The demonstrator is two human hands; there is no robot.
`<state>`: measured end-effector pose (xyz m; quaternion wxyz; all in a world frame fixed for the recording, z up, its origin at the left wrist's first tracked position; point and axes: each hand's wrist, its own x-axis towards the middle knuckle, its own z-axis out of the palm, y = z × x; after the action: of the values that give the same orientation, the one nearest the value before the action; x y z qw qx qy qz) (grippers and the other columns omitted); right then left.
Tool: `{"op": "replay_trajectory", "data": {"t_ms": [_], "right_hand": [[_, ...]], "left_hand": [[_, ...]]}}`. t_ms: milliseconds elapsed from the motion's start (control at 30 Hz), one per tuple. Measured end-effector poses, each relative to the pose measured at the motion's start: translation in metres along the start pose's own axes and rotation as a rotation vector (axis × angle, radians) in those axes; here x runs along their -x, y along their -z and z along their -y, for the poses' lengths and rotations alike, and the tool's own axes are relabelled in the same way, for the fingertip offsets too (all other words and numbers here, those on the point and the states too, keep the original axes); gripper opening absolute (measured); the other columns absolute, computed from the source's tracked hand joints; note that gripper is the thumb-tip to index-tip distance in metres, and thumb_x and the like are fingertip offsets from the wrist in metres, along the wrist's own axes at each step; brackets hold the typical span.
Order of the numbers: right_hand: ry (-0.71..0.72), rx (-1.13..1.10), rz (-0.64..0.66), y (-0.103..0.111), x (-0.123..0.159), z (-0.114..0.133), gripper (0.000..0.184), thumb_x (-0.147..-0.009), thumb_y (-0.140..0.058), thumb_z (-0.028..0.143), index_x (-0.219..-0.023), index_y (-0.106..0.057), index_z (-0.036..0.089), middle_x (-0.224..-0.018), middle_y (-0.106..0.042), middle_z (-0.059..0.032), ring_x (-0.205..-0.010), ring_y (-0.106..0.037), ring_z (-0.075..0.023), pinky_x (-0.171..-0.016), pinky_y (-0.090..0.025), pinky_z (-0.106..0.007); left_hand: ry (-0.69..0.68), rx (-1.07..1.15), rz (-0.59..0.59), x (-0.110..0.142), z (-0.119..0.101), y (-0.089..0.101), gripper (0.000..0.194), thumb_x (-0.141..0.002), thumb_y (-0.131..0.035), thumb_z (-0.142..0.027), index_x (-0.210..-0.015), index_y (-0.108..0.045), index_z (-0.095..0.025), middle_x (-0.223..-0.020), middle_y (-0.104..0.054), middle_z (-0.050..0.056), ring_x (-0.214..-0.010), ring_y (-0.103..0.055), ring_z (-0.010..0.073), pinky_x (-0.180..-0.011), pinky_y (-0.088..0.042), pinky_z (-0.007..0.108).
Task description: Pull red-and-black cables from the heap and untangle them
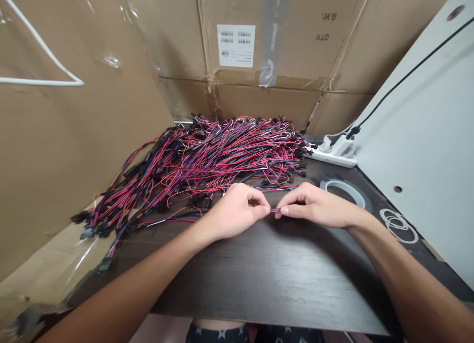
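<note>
My left hand [237, 210] and my right hand [314, 204] meet fingertip to fingertip over the dark wooden table [266, 278]. Both are pinched on the same short stretch of red wire [274, 210], which shows only between the fingertips. Just behind the hands lies a big heap of red, blue and black wires with black connectors [207, 160], spread from the table's back towards the left edge.
Cardboard boxes [259, 46] wall in the back and left. A white power strip [335, 150] sits at the back right beside a white panel [425, 135]. A roll of tape [342, 187] and white rubber bands [398, 224] lie to the right.
</note>
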<state>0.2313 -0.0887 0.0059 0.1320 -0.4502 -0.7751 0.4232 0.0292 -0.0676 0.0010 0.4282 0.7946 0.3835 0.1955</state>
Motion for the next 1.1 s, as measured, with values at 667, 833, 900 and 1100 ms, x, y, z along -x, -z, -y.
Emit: {"op": "replay_trajectory", "data": {"t_ms": [667,833,900,1100], "right_hand": [[0.027,-0.036,-0.074,-0.0034,-0.0051,0.0005,0.023,-0.082,-0.049,0.028,-0.074,-0.065,0.014,-0.07,-0.062,-0.0025,-0.067,-0.052,-0.0151,-0.065,-0.039,-0.026],[0.045,-0.019,-0.091,-0.0043,-0.0058,0.001,0.023,-0.082,-0.049,0.027,-0.073,-0.066,0.013,-0.069,-0.064,-0.0031,-0.065,-0.053,-0.0145,-0.064,-0.04,-0.026],[0.051,-0.007,-0.094,-0.0046,-0.0061,0.001,0.024,-0.083,-0.049,0.027,-0.072,-0.066,0.013,-0.068,-0.064,-0.0031,-0.064,-0.053,-0.0141,-0.063,-0.039,-0.025],[0.122,0.036,-0.069,-0.0059,-0.0067,-0.0009,0.028,-0.086,-0.048,0.027,-0.077,-0.069,0.012,-0.069,-0.065,-0.0037,-0.064,-0.054,-0.0138,-0.062,-0.04,-0.024]], "left_hand": [[0.064,0.055,-0.002,-0.0004,0.0019,-0.0045,0.012,-0.075,-0.056,-0.015,-0.074,-0.067,-0.013,-0.059,-0.057,-0.002,-0.053,-0.047,0.009,-0.052,-0.035,0.021],[0.051,0.107,0.021,-0.0002,0.0028,-0.0039,0.008,-0.074,-0.055,-0.013,-0.073,-0.063,-0.013,-0.059,-0.054,-0.003,-0.053,-0.046,0.0076,-0.051,-0.035,0.019],[0.087,0.119,0.048,0.0002,0.0021,-0.0035,0.007,-0.074,-0.055,-0.013,-0.071,-0.061,-0.013,-0.057,-0.054,-0.003,-0.051,-0.045,0.0071,-0.049,-0.035,0.018],[0.252,0.318,0.17,0.0008,-0.0015,-0.0026,0.006,-0.071,-0.051,-0.015,-0.066,-0.054,-0.014,-0.057,-0.055,-0.001,-0.044,-0.046,0.0075,-0.041,-0.035,0.018]]}}
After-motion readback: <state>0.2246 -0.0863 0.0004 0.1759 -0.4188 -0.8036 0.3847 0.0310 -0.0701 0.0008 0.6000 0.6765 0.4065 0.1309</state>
